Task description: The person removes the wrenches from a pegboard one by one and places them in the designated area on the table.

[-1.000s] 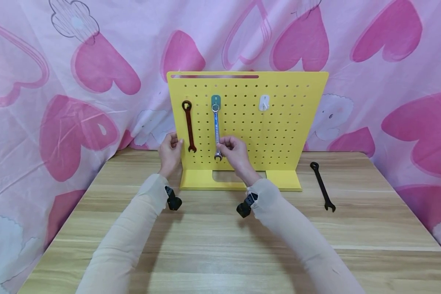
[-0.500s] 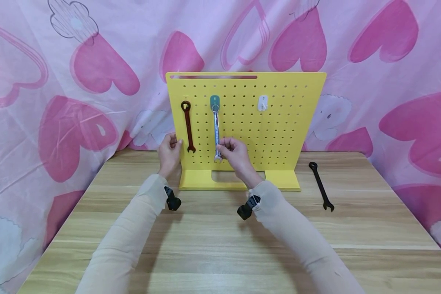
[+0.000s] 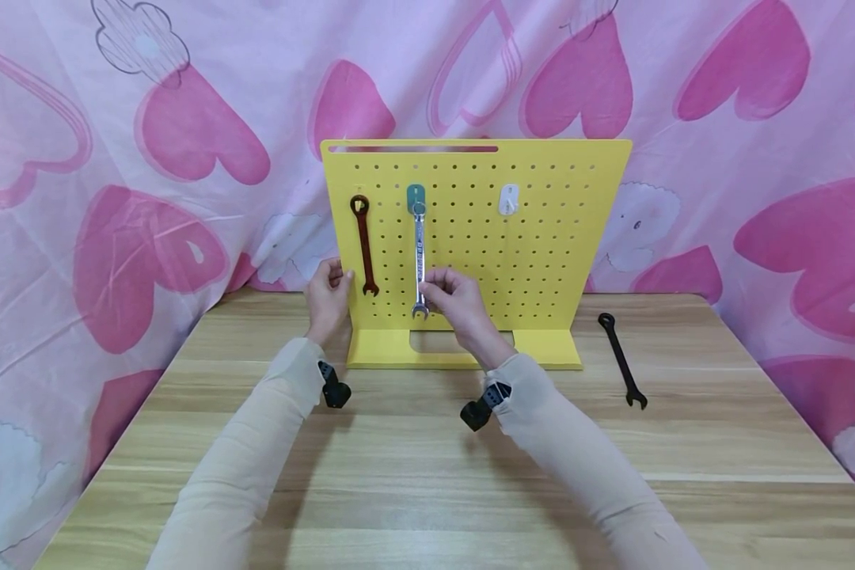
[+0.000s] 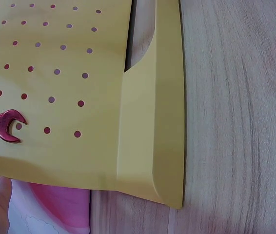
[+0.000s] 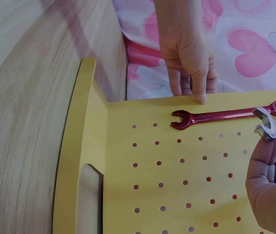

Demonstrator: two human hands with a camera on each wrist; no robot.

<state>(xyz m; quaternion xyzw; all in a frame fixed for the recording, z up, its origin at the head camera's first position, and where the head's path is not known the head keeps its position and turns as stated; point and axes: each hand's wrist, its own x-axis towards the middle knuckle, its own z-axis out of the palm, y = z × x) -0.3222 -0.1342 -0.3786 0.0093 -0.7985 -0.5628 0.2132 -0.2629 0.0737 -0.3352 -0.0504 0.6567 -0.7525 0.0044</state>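
Observation:
My right hand [image 3: 459,301] pinches a silver combination wrench [image 3: 419,257] near its open end, between thumb and fingers. The wrench's ring end overlaps a green hook [image 3: 416,191] on the yellow pegboard [image 3: 556,153]. In the right wrist view the silver open jaw [image 5: 268,129] sticks out past my fingers, standing off the board. My left hand [image 3: 328,299] grips the board's left edge, thumb in front and fingers behind. Just beside it a red combination wrench [image 3: 366,247] hangs by its ring from a hook, open end down; that end also shows in the left wrist view.
A white hook [image 3: 509,199] with nothing on it is on the board's right half. To the right of the board a black combination wrench [image 3: 621,360] lies on the wooden table [image 3: 413,475]. A pink heart-patterned cloth [image 3: 207,127] hangs behind.
The silver wrench has turned slightly, and its open end has swung a little outward and down with my right hand. The left hand stays at the board's edge.

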